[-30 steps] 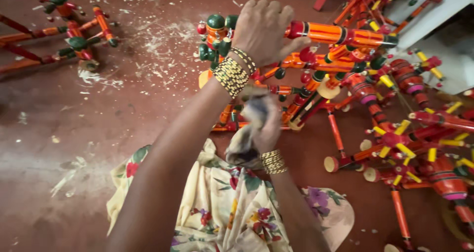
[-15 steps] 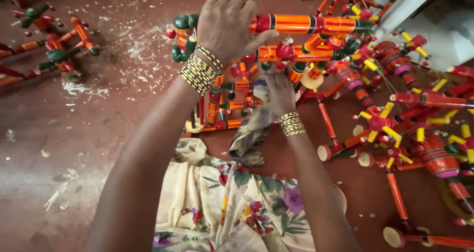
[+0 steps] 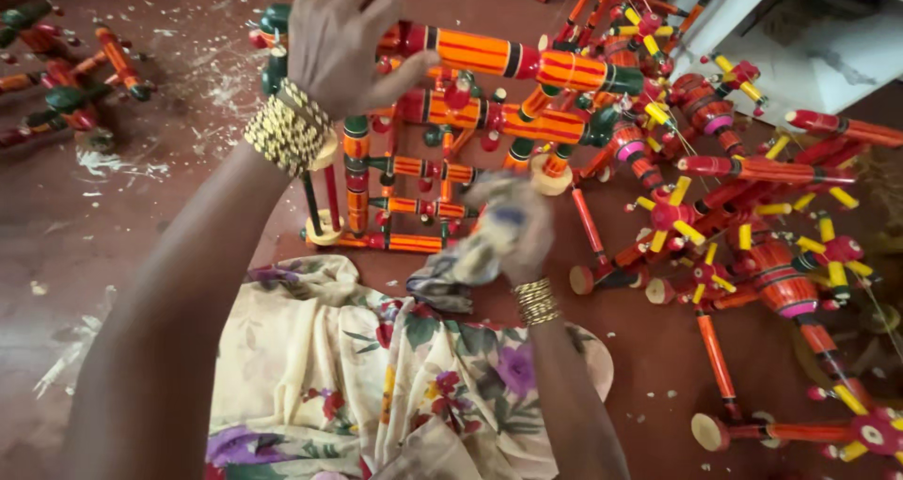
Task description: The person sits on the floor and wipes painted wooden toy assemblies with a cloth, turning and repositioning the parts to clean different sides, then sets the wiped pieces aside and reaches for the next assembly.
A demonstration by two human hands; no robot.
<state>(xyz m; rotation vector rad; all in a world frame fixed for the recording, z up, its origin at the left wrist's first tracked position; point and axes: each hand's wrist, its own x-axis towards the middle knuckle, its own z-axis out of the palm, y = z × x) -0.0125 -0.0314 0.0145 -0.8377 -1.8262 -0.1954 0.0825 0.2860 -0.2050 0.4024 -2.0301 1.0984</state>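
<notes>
floor: brown, dusty, wood shavings scattered left of frame.
toy pile: right of frame, orange-red lathe-turned pieces with yellow pegs, tangled, close against frame's right end.
cloth: floral, cream, spread just below frame, over lap.
frame: landmark. Orange striped wooden toy frame, green knobs, standing on floor at centre, thick top bar, thinner rungs below.
left hand: on frame's top-left corner, fingers curled over top bar, clamped on it, bangles at wrist.
right hand: low at frame's front-right, closed around rag, blurred, so exact finger spread not readable.
rag: grey-white, bunched, pressed against frame's lower rungs, tail hanging toward cloth.
spare toys: well apart, far left of frame.
step (judged): wiping rungs. Best kept steady from top corner, rag worked along each rung, not across; light pressure near thin spindles; rag tail kept clear of pegs on toy pile.
</notes>
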